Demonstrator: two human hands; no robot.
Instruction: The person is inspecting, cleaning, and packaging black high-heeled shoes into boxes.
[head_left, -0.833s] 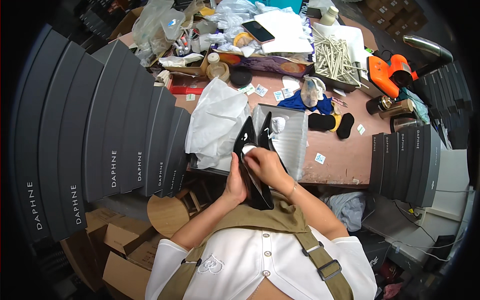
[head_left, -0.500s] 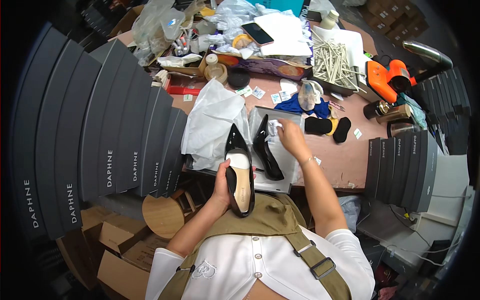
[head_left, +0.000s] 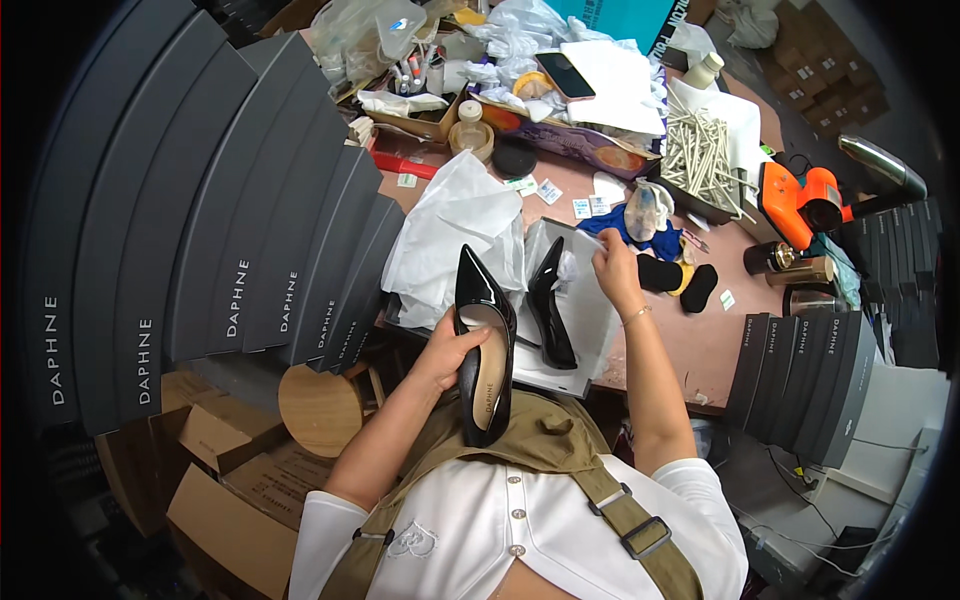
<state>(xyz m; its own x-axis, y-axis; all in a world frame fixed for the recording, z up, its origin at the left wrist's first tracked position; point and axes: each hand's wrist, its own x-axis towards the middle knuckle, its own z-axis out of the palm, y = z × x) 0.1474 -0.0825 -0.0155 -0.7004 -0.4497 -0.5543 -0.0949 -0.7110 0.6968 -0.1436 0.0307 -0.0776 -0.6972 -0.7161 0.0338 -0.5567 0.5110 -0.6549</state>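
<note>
My left hand point(head_left: 447, 352) is closed round a black patent pointed-toe high-heeled shoe point(head_left: 487, 278), its thumb inside the opening on the beige insole. The toe points away from me. A matching shoe point(head_left: 548, 305) lies on its side in the shallow grey box point(head_left: 552, 380), with a crumpled wad of white paper point(head_left: 567, 270) beside it. My right hand point(head_left: 619, 270) is at the box's far right edge, fingertips pinched together by the pale lining paper. What they hold, if anything, is too small to make out. White tissue paper point(head_left: 440, 235) spreads over the box's left side.
Tall stacks of dark grey shoe boxes point(head_left: 200, 200) stand at left, a shorter stack point(head_left: 800, 385) at right. Black pads point(head_left: 700, 290), a blue cloth point(head_left: 660, 240), a tray of white sticks point(head_left: 695, 150) and an orange heat tool point(head_left: 790, 200) lie beyond. A phone point(head_left: 566, 76) rests on papers.
My right hand has left the crumpled paper in the box and moved right to the box's edge. My left thumb has slid into the shoe. The whole view has shifted a little.
</note>
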